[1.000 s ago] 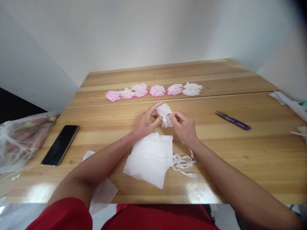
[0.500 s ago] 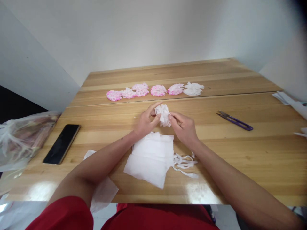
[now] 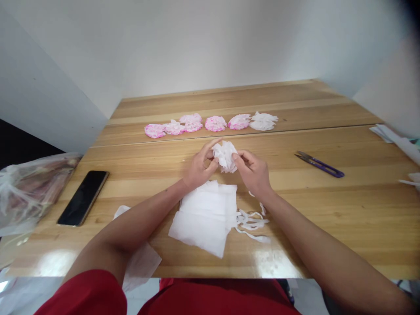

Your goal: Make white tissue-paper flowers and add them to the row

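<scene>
Between my hands, above the table, is a white tissue paper flower [image 3: 225,156] with ruffled layers. My left hand [image 3: 201,167] pinches its left side, thumb in front and fingers behind. On its right edge, the thumb and fingers of my right hand [image 3: 254,171] are closed on the paper. Just below lies a stack of white tissue paper sheets [image 3: 205,218], with thin white paper strips [image 3: 251,221] beside it, partly under my right forearm. Another tissue sheet [image 3: 142,264] is partly covered by my left arm.
Several pink-edged paper flowers [image 3: 215,123] and a white one [image 3: 263,121] form a row farther back. Purple-handled thread snips [image 3: 320,164] lie to the right, a phone [image 3: 83,197] to the left. A plastic bag [image 3: 33,192] sits at the left edge, folded papers [image 3: 393,138] at the right.
The flower looks wider and fuller on its right side. My right hand has shifted slightly right along with that edge, while the left keeps its hold.
</scene>
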`<state>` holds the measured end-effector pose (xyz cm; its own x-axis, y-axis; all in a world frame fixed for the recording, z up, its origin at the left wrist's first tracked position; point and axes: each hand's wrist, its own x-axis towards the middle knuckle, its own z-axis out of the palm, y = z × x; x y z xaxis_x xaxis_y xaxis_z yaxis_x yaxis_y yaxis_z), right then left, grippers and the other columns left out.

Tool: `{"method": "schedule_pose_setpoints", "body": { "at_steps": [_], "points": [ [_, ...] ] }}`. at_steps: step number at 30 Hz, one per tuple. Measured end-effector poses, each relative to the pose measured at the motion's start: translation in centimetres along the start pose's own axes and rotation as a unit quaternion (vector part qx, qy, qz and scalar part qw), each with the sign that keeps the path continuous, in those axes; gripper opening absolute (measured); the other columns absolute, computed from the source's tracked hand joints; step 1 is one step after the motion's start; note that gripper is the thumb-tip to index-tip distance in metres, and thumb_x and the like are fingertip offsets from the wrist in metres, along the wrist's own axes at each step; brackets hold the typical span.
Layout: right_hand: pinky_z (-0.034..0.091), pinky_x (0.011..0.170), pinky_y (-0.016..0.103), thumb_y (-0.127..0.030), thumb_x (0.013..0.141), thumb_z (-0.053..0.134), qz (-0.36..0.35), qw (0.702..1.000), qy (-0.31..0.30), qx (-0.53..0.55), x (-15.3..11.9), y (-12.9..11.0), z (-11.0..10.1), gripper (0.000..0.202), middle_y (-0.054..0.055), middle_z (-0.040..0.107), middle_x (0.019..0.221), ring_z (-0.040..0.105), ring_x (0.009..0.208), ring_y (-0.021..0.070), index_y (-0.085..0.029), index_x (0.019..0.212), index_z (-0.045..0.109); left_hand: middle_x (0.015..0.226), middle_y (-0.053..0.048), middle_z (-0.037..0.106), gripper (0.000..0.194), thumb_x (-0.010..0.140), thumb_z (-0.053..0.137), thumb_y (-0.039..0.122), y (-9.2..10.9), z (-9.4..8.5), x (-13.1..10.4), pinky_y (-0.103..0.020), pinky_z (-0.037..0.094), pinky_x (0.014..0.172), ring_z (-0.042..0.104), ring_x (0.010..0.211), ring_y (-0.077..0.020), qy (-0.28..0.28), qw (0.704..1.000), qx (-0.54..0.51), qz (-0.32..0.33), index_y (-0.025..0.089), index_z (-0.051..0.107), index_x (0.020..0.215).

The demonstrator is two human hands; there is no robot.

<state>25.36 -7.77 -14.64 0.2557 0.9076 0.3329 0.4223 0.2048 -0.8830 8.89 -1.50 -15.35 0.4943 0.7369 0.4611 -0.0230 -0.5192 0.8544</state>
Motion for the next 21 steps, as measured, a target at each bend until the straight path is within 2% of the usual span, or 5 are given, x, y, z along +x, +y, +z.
{"method": "schedule_pose_setpoints", "body": {
  "at_steps": [4, 8, 13, 16, 21],
  "points": [
    [0.044, 0.062, 0.025, -0.041, 0.092, 0.05, -0.019, 1.0, -0.012, -0.01, -0.04, -0.45, -0.23, 0.028, 0.0, 0.066, 0.074, 0.057, 0.066, 0.0146, -0.02, 0.089, 0.069, 0.08, -0.001, 0.064, 0.056, 0.09, 0.051, 0.025, -0.02, 0.0, 0.03, -0.025, 0.048, 0.074, 0.059, 0.072, -0.0115, -0.003, 1.0, 0.005, 0.01, 0.018, 0.037, 0.144],
    [0.048, 0.067, 0.027, -0.041, 0.087, 0.057, -0.031, 0.999, -0.034, -0.018, -0.16, -0.6, -0.02, 0.028, 0.002, 0.071, 0.087, 0.063, 0.073, 0.0166, -0.02, 0.102, 0.068, 0.083, -0.001, 0.064, 0.057, 0.087, 0.053, 0.021, 0.22, -0.05, 0.03, -0.023, 0.047, 0.072, 0.058, 0.071, -0.0107, -0.005, 0.999, 0.032, 0.024, 0.019, 0.04, 0.143],
    [0.045, 0.061, 0.025, -0.034, 0.087, 0.056, -0.01, 1.0, 0.009, -0.024, -0.01, 0.07, 0.22, 0.018, 0.0, 0.067, 0.073, 0.059, 0.063, 0.0136, -0.02, 0.088, 0.068, 0.085, -0.001, 0.064, 0.058, 0.088, 0.052, 0.021, 0.0, -0.02, -0.03, -0.023, 0.047, 0.075, 0.059, 0.074, -0.0105, -0.012, 0.999, 0.031, 0.018, 0.021, 0.039, 0.144],
    [0.045, 0.059, 0.025, -0.036, 0.089, 0.054, 0.005, 1.0, 0.007, 0.011, 0.13, 0.16, 0.12, 0.02, -0.001, 0.064, 0.071, 0.057, 0.062, 0.0131, -0.02, 0.088, 0.066, 0.087, -0.002, 0.065, 0.057, 0.089, 0.051, 0.023, -0.22, 0.0, 0.02, -0.024, 0.048, 0.076, 0.06, 0.076, -0.011, -0.006, 1.0, 0.006, 0.019, 0.02, 0.038, 0.144],
    [0.047, 0.065, 0.026, -0.036, 0.085, 0.061, -0.046, 0.999, -0.029, 0.002, 0.05, -0.36, 0.09, 0.029, 0.002, 0.069, 0.09, 0.061, 0.073, 0.0155, -0.02, 0.109, 0.062, 0.087, -0.003, 0.066, 0.055, 0.089, 0.052, 0.023, 0.17, -0.09, 0.07, -0.024, 0.048, 0.074, 0.06, 0.074, -0.0115, -0.014, 0.999, 0.039, 0.031, 0.017, 0.04, 0.143]
  ]
}}
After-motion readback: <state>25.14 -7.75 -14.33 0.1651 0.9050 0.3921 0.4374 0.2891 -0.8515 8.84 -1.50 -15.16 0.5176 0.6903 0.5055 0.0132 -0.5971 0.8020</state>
